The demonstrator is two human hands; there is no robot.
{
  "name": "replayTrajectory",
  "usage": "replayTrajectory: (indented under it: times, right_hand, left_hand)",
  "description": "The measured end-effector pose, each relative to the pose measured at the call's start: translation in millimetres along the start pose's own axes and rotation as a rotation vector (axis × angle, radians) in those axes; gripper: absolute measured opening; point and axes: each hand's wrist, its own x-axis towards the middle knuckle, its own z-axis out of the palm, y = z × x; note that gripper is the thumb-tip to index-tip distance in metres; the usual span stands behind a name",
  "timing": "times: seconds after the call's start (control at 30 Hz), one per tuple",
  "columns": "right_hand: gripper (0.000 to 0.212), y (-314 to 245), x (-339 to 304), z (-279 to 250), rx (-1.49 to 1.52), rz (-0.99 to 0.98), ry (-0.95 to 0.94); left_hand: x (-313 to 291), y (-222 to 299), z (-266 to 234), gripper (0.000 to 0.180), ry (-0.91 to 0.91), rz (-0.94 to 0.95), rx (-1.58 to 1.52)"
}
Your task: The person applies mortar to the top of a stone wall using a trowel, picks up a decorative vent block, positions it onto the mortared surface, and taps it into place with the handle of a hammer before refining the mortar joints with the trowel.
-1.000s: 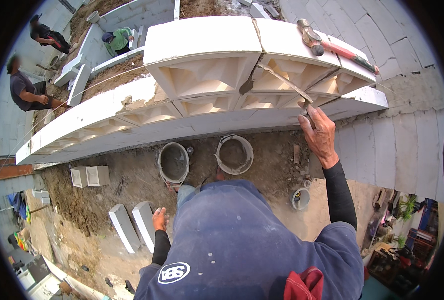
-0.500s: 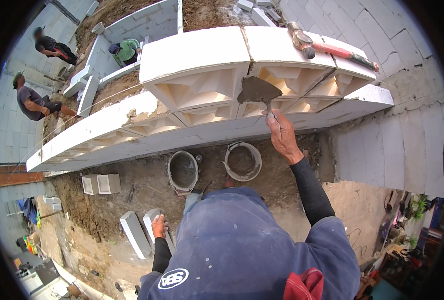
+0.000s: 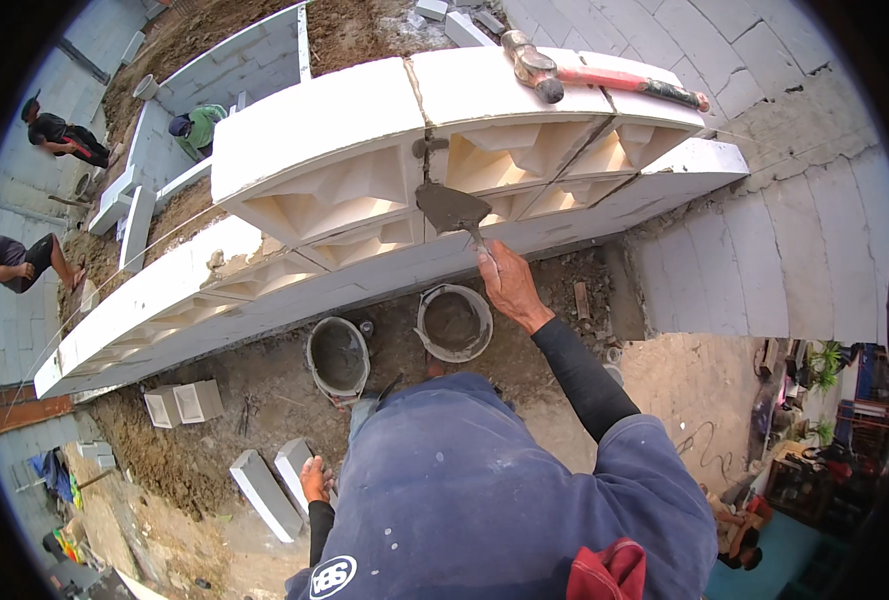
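My right hand [image 3: 512, 287] is closed round the handle of a trowel [image 3: 451, 208]. The grey, mortar-smeared blade lies against the front of the pale hollow-faced blocks [image 3: 340, 185], just below the upright joint between two of them. On that joint, above the blade, sits a dab of wet mortar [image 3: 430, 149]. My left hand [image 3: 316, 480] hangs low at my side with its fingers loosely apart, holding nothing. In the picture it overlaps a grey block [image 3: 293, 462] that lies on the ground.
A red-handled hammer [image 3: 605, 78] rests on top of the wall. Two buckets of mortar [image 3: 338, 357] [image 3: 454, 323] stand at its foot. Hollow blocks [image 3: 184, 403] lie at left. A taut string [image 3: 170, 240] runs along the wall. Several people are farther off.
The trowel has slid down off the joint, uncovering the mortar dab there. My view has shifted and turned a little, and a person now shows at the lower right.
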Motion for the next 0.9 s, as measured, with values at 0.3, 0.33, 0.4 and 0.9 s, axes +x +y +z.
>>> replayTrajectory:
  times: [0.3, 0.33, 0.4, 0.9]
  right_hand:
    - [0.025, -54.7, 8.7, -86.7, -0.169, -0.130, 0.187]
    - [0.025, -54.1, 16.1, -92.7, -0.172, -0.145, 0.164]
    - [0.027, -61.1, 24.2, -105.1, -0.188, -0.162, 0.104]
    - [0.022, 1.8, -2.4, -42.8, -0.274, -0.088, -0.003]
  left_hand:
    - [16.0, 3.8, 6.0, 0.064, 0.054, -0.043, -0.040]
    - [18.5, 3.6, 6.6, 0.063, 0.065, -0.044, -0.051]
    - [20.0, 12.4, 14.6, 0.063, 0.047, -0.029, -0.071]
    - [3.2, -23.9, 24.7, 0.067, 0.067, -0.059, -0.090]
